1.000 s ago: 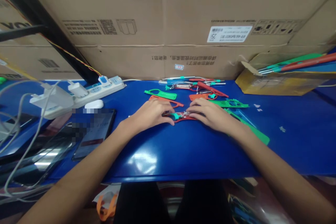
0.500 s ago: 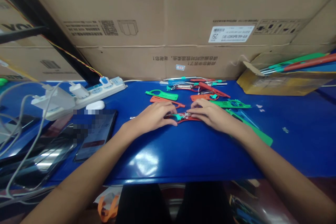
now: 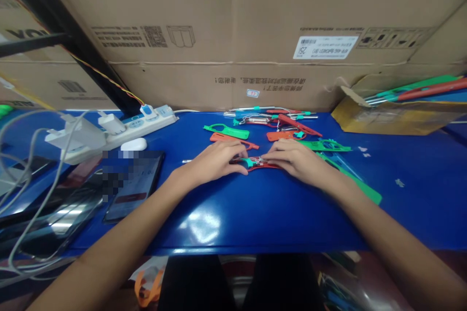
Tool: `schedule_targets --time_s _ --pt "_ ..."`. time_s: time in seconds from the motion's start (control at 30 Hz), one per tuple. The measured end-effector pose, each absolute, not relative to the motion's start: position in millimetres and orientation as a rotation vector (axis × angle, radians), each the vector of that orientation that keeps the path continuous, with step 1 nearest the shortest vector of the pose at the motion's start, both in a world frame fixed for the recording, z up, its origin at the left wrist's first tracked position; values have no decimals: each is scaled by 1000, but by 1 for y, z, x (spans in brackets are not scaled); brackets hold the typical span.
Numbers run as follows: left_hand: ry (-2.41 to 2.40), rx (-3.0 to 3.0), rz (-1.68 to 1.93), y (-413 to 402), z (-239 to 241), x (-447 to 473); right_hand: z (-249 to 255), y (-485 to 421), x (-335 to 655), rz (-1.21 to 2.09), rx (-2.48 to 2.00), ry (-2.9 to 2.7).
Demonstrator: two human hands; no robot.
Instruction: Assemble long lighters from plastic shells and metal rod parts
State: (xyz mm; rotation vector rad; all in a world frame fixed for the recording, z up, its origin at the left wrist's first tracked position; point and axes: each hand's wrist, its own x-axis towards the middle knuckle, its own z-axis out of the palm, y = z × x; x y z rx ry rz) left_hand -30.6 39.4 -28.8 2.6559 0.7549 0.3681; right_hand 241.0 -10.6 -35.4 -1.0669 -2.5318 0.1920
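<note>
My left hand (image 3: 215, 160) and my right hand (image 3: 297, 160) lie close together on the blue table (image 3: 255, 209), fingers bent and pinching the two ends of a small red plastic piece (image 3: 255, 163) with a teal part and a bit of wire at its middle. Just beyond my left hand lie an orange flat piece (image 3: 233, 140) and a green flat piece (image 3: 226, 130). Under and past my right hand lie green pieces (image 3: 328, 146) and a long green strip (image 3: 359, 184). More red, orange and teal parts (image 3: 288, 126) sit behind.
Large cardboard boxes (image 3: 233, 34) wall off the back. A white power strip (image 3: 120, 129) with chargers and cables sits at the left, a phone (image 3: 134, 187) beside it. An open cardboard box (image 3: 397, 107) with long coloured parts stands at the right. The table's near edge (image 3: 255, 248) is close.
Both hands stay on the red piece with only small finger shifts. The view has drifted slightly.
</note>
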Motion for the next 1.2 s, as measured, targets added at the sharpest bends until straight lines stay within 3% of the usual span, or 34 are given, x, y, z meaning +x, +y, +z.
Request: schedule_targets --time_s 1.2 --pt "753 2580 405 46 -29 -36 -33 -20 222 271 -1157 -2536"
